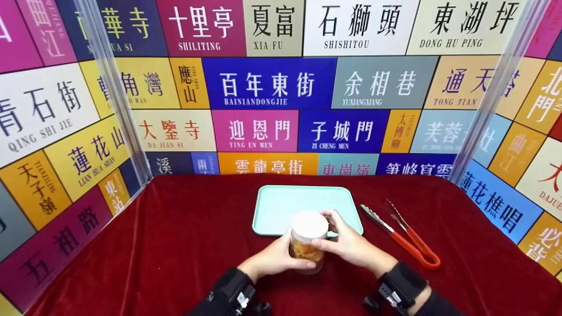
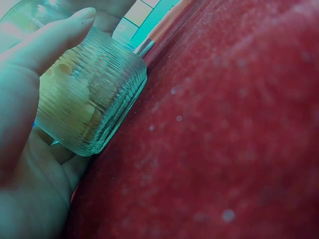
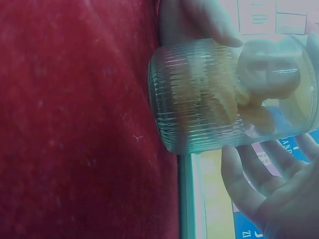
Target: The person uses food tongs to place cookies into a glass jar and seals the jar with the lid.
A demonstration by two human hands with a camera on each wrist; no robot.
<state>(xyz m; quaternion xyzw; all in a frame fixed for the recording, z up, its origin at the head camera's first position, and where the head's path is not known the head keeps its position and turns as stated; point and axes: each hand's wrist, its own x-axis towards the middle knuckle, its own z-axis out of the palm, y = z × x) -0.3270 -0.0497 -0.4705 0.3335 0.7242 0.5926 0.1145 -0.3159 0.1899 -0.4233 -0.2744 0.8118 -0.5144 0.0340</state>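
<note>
A clear jar (image 1: 302, 251) with a white lid (image 1: 309, 224) stands upright on the red cloth, just in front of the tray. Yellow-orange pieces fill part of it; their kind is hard to tell. My left hand (image 1: 273, 258) grips the jar low on its side, thumb across the near face. Around the upper part, by the lid, my right hand (image 1: 351, 240) holds it with thumb in front and fingers behind. Ribbed lower walls of the jar (image 2: 107, 87) show in the left wrist view. In the right wrist view, the jar (image 3: 194, 94) shows pieces heaped inside.
A mint-green tray (image 1: 281, 204) lies right behind the jar. To its right are metal tongs (image 1: 415, 246) with red-orange handles, spread apart. Red cloth (image 1: 184, 245) covers the table, and walls of coloured sign panels (image 1: 268, 83) enclose the back and sides.
</note>
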